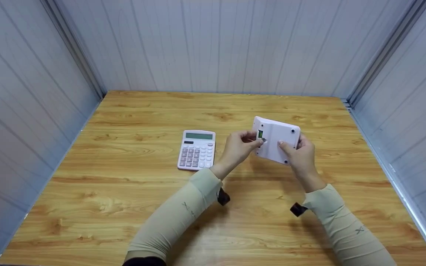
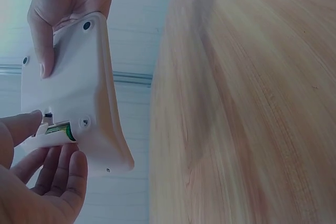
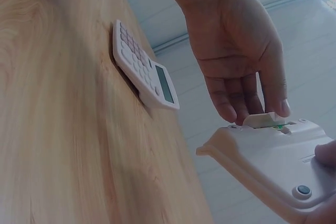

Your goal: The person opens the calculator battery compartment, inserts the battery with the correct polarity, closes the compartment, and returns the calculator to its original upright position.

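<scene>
Up off the table, a pale pink calculator is turned so its back shows, with dark round feet at its corners. My right hand grips it by the right side, thumb flat across the back. At its left end the battery compartment is uncovered, and a green battery shows inside. My left hand pinches the small battery cover between thumb and fingers, right at the compartment's edge. Left of that hand, a second pink calculator lies face up on the table, keys and screen showing.
The wood-grain table carries both forearms over its front part. Pale panelled walls close it in at the back and on both sides. A small dark camera hangs under the left wrist, another dark camera by the right.
</scene>
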Demonstrator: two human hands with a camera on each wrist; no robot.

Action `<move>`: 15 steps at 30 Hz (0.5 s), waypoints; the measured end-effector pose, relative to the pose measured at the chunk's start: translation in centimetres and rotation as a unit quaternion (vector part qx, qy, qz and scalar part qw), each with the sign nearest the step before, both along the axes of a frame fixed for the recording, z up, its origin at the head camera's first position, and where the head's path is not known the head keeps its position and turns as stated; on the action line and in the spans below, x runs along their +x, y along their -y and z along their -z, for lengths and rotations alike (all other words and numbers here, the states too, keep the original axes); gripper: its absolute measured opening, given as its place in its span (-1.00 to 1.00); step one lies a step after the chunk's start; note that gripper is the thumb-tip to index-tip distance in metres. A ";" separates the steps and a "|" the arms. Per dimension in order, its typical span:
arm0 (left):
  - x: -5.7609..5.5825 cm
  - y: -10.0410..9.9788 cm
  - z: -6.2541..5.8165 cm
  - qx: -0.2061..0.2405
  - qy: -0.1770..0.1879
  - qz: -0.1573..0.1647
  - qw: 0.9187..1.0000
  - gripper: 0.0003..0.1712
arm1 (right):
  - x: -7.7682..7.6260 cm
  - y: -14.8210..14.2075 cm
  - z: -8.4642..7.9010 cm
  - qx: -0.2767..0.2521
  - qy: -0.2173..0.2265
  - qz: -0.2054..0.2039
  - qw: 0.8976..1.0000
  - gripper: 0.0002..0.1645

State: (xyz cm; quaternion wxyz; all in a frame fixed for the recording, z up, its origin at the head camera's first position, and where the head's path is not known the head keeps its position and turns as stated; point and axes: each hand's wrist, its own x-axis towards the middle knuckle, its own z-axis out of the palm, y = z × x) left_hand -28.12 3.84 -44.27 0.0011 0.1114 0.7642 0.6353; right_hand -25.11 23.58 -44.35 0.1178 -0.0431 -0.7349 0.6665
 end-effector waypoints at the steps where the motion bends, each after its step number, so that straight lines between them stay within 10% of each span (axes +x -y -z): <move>1: 0.0 0.0 0.0 0.001 -0.002 -0.001 1.000 -0.68 | 0.0 0.0 0.0 0.004 0.003 -0.001 1.000 -0.49; 15: 0.6 -0.6 -0.1 -0.123 -0.092 -0.018 0.988 -0.77 | -0.2 0.4 -0.1 0.009 0.009 -0.002 1.000 -0.48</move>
